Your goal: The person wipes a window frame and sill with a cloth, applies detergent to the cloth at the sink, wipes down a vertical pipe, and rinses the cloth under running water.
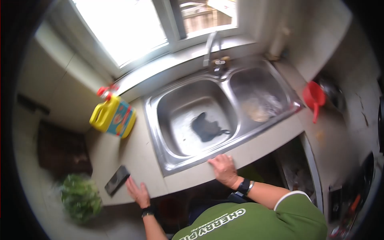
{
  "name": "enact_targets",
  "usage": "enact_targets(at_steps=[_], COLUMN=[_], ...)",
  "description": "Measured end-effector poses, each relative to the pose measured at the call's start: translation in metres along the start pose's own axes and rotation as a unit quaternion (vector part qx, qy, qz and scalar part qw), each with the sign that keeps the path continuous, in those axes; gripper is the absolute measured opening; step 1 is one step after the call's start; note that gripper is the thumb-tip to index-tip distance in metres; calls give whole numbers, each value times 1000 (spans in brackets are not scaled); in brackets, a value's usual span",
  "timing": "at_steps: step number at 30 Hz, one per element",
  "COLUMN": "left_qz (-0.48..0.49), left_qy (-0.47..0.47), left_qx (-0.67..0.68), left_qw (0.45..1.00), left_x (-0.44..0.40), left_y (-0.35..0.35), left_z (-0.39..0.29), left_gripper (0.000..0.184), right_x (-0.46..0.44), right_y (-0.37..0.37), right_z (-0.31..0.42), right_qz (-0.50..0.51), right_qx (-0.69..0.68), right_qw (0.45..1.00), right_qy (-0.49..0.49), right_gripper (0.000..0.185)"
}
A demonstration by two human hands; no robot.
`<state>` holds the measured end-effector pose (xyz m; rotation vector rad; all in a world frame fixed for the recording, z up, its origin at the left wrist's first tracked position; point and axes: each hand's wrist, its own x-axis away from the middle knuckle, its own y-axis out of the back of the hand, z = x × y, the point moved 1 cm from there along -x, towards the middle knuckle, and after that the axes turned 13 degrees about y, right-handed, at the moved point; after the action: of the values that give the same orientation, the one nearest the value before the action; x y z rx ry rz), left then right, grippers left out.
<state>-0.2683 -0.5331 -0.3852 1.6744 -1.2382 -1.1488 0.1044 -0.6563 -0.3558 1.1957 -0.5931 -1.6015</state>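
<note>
My left hand (138, 193) rests on the counter (148, 166) with its fingers spread. Its fingertips are beside a dark phone (117, 181), close to it or just touching; I cannot tell which. My right hand (225, 170) lies on the front strip of the counter before the sink, thumb stretched to the left, holding nothing that I can see. A dark wet-looking cloth (206, 127) lies crumpled on the bottom of the left basin (176, 106). In the right basin (250, 80) is a clear plastic bag (262, 107) with something pale in it, blurred.
A yellow jug with a red cap (114, 116) stands left of the sink. Bagged leafy greens (80, 198) lie at the lower left. Behind the basins rises a faucet (212, 50). A red dipper (314, 97) sits to the right, near a metal pot (331, 90).
</note>
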Motion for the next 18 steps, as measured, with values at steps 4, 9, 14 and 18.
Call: enact_targets(at_steps=[4,9,14,18], left_qz=[-7,-13,-11,-22], left_qy=[11,13,25,26], left_qx=[-25,-14,-15,-27], left_qw=[1000,1000,1000,999], left_x=[1,2,1,1], left_y=[0,0,1,-1], left_z=[-3,-2,-4,-4], left_gripper=[63,63,64,64], right_x=[-5,-6,-7,-7], right_y=[-1,-3,-4,-2], right_z=[1,4,4,6], right_qz=[-24,-25,-27,-20], right_qx=[-18,-18,-10,-17], right_qw=[1000,999,999,1000], right_qy=[7,10,16,16], right_gripper=[17,20,18,16])
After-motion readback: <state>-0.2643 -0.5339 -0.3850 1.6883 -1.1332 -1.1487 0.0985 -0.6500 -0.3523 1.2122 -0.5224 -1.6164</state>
